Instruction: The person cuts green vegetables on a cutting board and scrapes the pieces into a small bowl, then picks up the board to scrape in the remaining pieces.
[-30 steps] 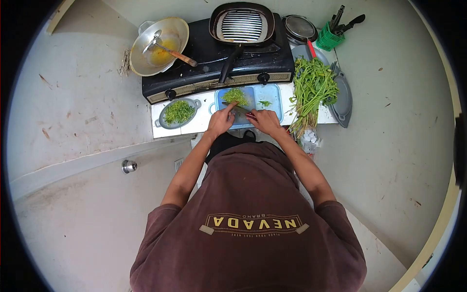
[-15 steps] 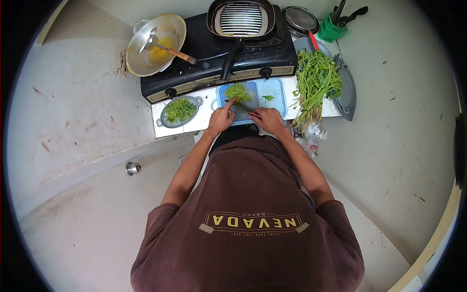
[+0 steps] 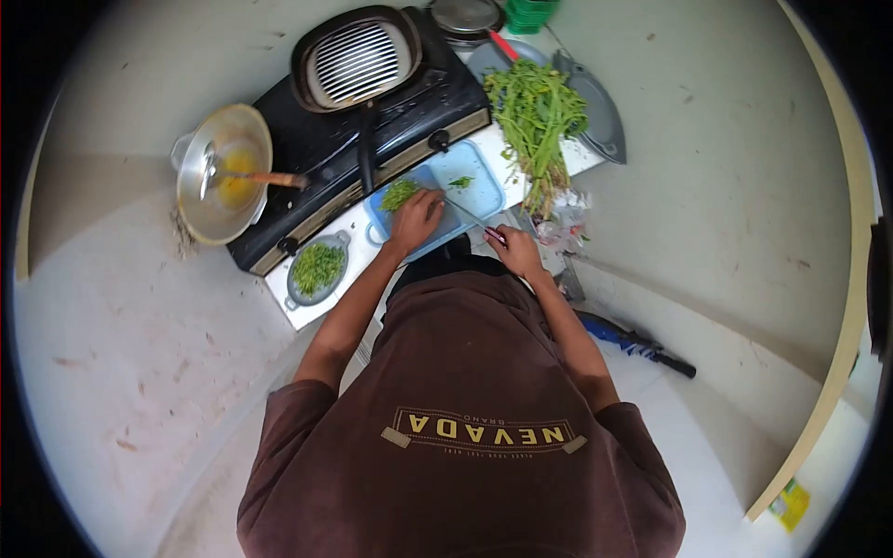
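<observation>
My right hand (image 3: 517, 251) is closed around the dark red handle of a knife (image 3: 467, 214), whose blade points up and left over a light blue tray (image 3: 490, 197). My left hand (image 3: 418, 219) has its fingers bent together at the blade's tip, seemingly pinching it; the exact contact is too small to make out. Beside that hand, a heap of chopped greens (image 3: 399, 194) lies on the darker left part of the tray. A small green leaf piece (image 3: 460, 182) rests on the tray's right part. More chopped greens (image 3: 318, 268) fill a grey oval dish (image 3: 299, 295) at the left.
Behind the tray stands a black stove (image 3: 307, 139) bearing a grill pan (image 3: 302, 60) and a metal wok (image 3: 193, 200) with a wooden-handled ladle (image 3: 265, 179). Uncut leafy greens (image 3: 539, 107) lie to the right near a grey plate (image 3: 600, 116) and a plastic bag (image 3: 566, 223).
The view has turned and shifted, so the counter slants now. My left fingers have moved from beside the greens to the knife's tip. My right hand still grips the knife, blade now farther from the greens.
</observation>
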Tool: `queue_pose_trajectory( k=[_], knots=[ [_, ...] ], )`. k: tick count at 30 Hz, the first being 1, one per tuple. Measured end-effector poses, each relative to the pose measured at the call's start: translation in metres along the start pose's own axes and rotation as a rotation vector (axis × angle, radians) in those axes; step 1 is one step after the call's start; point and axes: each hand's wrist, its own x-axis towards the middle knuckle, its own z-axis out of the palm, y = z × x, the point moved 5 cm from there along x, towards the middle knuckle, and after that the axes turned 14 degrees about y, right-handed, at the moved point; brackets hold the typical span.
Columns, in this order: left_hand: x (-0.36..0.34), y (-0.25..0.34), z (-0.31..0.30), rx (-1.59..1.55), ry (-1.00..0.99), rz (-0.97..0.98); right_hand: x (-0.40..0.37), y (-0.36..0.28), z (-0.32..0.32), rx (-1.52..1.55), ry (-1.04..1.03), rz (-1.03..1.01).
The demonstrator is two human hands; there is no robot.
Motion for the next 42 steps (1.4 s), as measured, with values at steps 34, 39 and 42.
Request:
queue_pose_trajectory(
  k=[34, 39, 42],
  knots=[
    [0.080, -0.036, 0.102, -0.054, -0.295, 0.200, -0.101, 0.026, 0.000, 0.154, 0.234, 0.513],
    [0.076, -0.037, 0.111, -0.143, -0.314, 0.115, -0.096, 0.029, -0.003, 0.129, 0.248, 0.471],
    [0.074, -0.031, 0.099, -0.174, -0.176, 0.045, -0.091, 0.032, -0.002, 0.132, 0.274, 0.452]
  ],
)
